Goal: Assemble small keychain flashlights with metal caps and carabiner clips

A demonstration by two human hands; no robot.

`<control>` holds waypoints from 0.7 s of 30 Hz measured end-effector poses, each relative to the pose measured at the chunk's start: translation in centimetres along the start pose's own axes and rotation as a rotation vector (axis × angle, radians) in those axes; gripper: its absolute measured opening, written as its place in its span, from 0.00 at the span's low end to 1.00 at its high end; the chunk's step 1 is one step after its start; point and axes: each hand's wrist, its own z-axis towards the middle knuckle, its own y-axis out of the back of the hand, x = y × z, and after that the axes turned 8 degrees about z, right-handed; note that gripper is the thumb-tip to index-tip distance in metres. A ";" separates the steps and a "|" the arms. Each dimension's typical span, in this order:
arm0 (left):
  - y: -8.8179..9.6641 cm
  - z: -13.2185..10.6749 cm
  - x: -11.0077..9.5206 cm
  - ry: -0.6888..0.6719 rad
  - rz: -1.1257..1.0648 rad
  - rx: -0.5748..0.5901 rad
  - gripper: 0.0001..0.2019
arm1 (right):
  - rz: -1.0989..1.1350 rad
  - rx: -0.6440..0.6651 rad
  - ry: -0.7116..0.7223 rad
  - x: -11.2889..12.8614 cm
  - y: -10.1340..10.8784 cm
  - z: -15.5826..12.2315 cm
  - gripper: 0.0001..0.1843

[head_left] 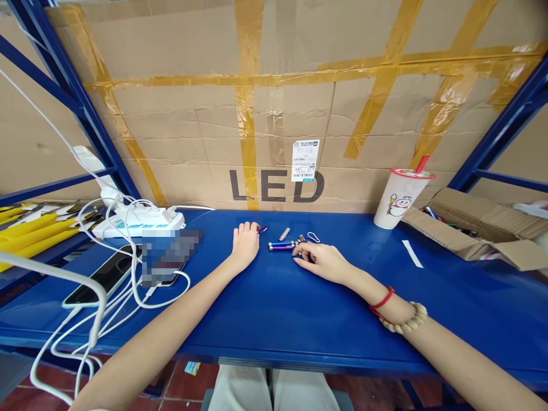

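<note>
- Tubes (279, 246), one blue, one purple: lying side by side on the blue table (240, 319), between the two hands. Right ends close to the right fingertips, near a cluster of silver clasps (301, 238).
- Right hand (319, 261): palm down, part open. Fingers bent loosely, thumb reaching forward below them, some space between. Fingertips at the edge of the cluster; something dark shows under the fingers, too small to name. Cannot tell whether it is gripped.
- Left hand (245, 246): palm down at the far side of the table, fingers together and bent. Small purple clip (263, 229) pokes out at its right side, by the fingers. Palm hidden; cannot tell whether the clip is held or only touched.
- Silver cylinder (284, 233): just beyond the tubes, lying at a slant, apart from both hands.
- Silver hook (314, 237): flat on the table, just beyond the right hand's knuckles.
- Right wrist: red band (382, 301) and bead bracelet (405, 321).
- Farther right: cup (401, 200) with red straw, upright; white strip (412, 254) nearby, lying flat.
</note>
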 end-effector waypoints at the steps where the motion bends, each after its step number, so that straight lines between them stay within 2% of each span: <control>1: -0.1 0.0 0.0 0.011 -0.029 -0.002 0.13 | 0.000 -0.001 0.001 0.0 0.0 0.0 0.10; 4: -0.3 0.1 0.0 0.046 -0.110 -0.014 0.14 | -0.002 -0.007 -0.003 0.0 -0.1 0.0 0.10; 6: -0.2 0.1 -0.2 0.038 -0.240 -0.065 0.14 | -0.001 -0.028 -0.009 0.1 -0.1 0.0 0.10; 10: 0.7 -0.3 -1.2 -0.098 -0.610 -0.194 0.10 | 0.024 -0.149 -0.026 0.2 -0.2 0.0 0.13; 15: 2.1 -1.8 -3.3 -0.334 -0.832 -0.089 0.09 | 0.103 -0.304 -0.039 0.8 0.0 0.0 0.19; 18: 2.3 -2.6 -4.1 -0.388 -0.877 -0.042 0.09 | 0.169 -0.299 -0.025 1.0 -0.1 0.0 0.19; 21: 2.1 -3.0 -4.5 -0.437 -0.896 0.002 0.09 | 0.320 -0.231 -0.007 1.0 -0.5 0.2 0.19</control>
